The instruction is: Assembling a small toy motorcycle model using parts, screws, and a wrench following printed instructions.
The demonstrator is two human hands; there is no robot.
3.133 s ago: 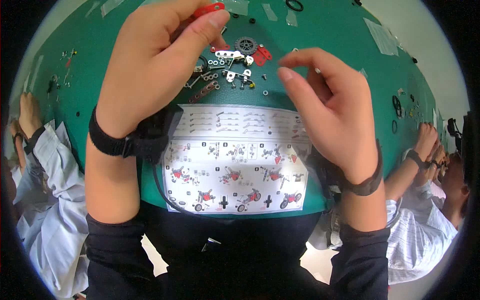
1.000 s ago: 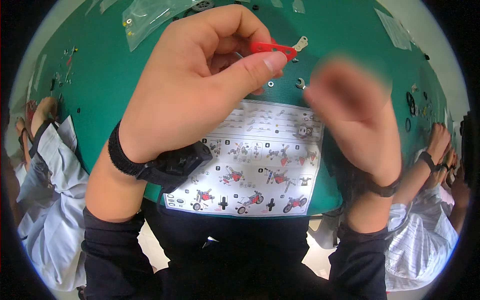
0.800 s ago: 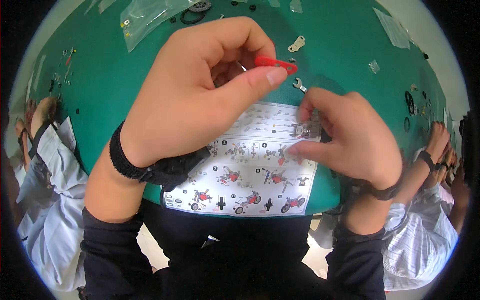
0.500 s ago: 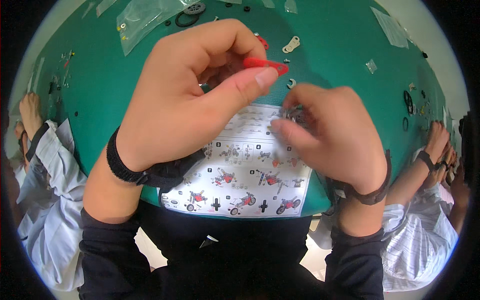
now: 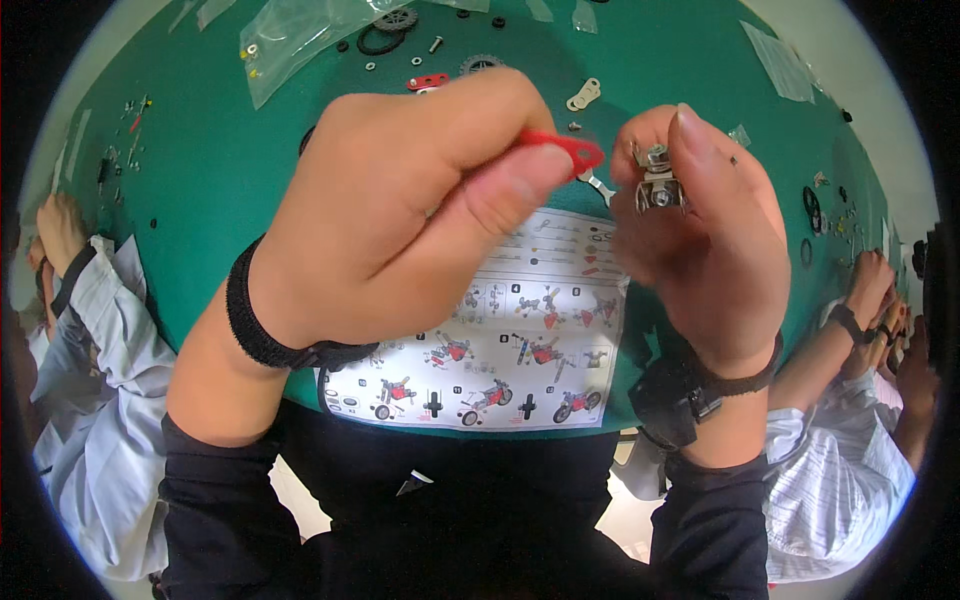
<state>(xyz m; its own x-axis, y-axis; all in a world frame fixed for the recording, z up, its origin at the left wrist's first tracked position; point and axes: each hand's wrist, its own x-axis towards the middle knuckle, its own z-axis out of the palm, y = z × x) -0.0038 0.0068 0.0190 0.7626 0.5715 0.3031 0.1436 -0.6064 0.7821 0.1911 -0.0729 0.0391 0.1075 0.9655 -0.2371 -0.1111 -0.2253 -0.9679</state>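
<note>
Between thumb and forefinger, my left hand [image 5: 410, 220] pinches a flat red plate with holes [image 5: 580, 152], its tip pointing right. My right hand [image 5: 705, 240] is turned palm up and holds a small silver metal assembly with screws [image 5: 660, 185] against the fingers, the thumb beside it. The two parts are apart, with a short gap between them. In that gap a small metal wrench [image 5: 597, 186] lies on the table. Below both hands rests a printed instruction sheet [image 5: 470, 380] with drawings of a motorbike model.
On the green table [image 5: 220, 170] lie a beige link plate [image 5: 583, 95], another red part [image 5: 428, 82], a screw [image 5: 436, 44], grey wheels [image 5: 398, 20] and a clear plastic bag [image 5: 300, 45]. Other people's hands [image 5: 62, 225] and arms are at the left and right edges.
My right hand has turned palm up and moved up and right, bringing the metal assembly into view. My left hand has shifted slightly right and down with the red plate.
</note>
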